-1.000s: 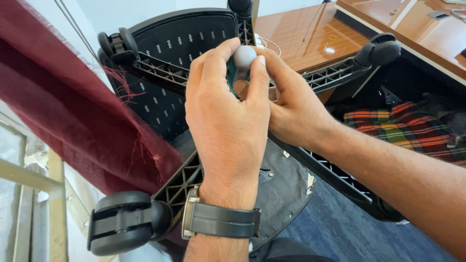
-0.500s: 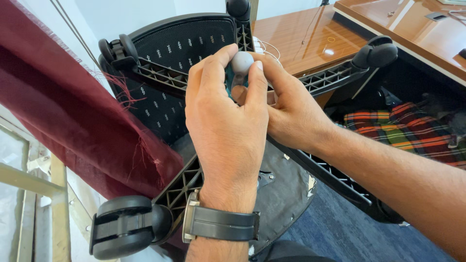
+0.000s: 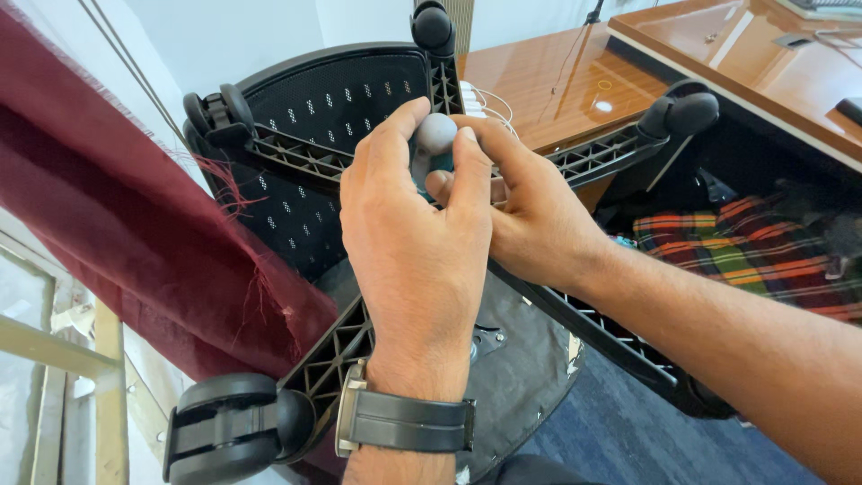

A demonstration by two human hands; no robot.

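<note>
An office chair lies upturned, its black star base (image 3: 332, 346) with castor wheels facing me. At the hub, a rounded grey end of the centre post (image 3: 437, 132) sticks up. My left hand (image 3: 409, 242), with a dark wristwatch (image 3: 404, 420) on the wrist, wraps around the post from the near side, fingertips on the grey end. My right hand (image 3: 530, 220) comes from the right and grips the same post just below the grey end. The post's lower part is hidden by both hands.
Castors stand at the lower left (image 3: 224, 427), upper left (image 3: 211, 112), top (image 3: 433, 25) and upper right (image 3: 687, 112). A dark red curtain (image 3: 117, 216) hangs at left. A polished wooden desk (image 3: 557, 72) is behind, a plaid cloth (image 3: 745, 247) at right, blue carpet (image 3: 628, 440) below.
Both hands stay on the post; the view has shifted only slightly and the grip looks the same.
</note>
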